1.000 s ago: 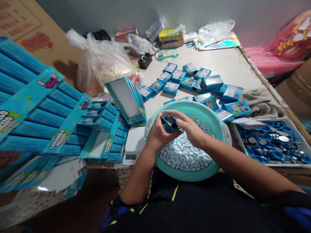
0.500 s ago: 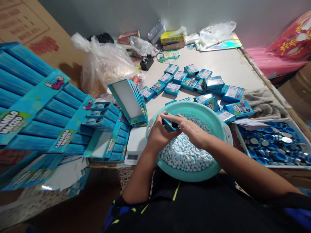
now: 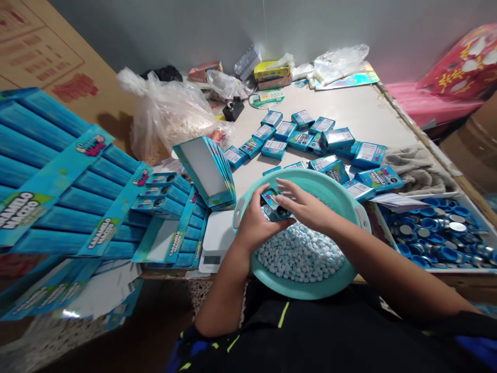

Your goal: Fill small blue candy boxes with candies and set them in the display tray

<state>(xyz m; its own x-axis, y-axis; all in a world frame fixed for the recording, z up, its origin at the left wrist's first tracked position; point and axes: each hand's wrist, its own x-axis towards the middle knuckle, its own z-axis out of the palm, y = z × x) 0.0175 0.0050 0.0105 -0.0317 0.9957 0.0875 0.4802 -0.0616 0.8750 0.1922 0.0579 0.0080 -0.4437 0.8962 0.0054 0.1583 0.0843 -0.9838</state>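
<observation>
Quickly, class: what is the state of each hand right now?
Left hand: closed around a small blue box.
Right hand: open, close against the box; whether it touches cannot be told.

A small packing workshop, probably for sweets.
This is shown by the worktop with a digital scale and a basin of pale pieces at its near edge, a tray of round blue parts at the near right corner, loose cartons in the middle, and display packs marked "Caramelo" stacked at the left edge.
</observation>
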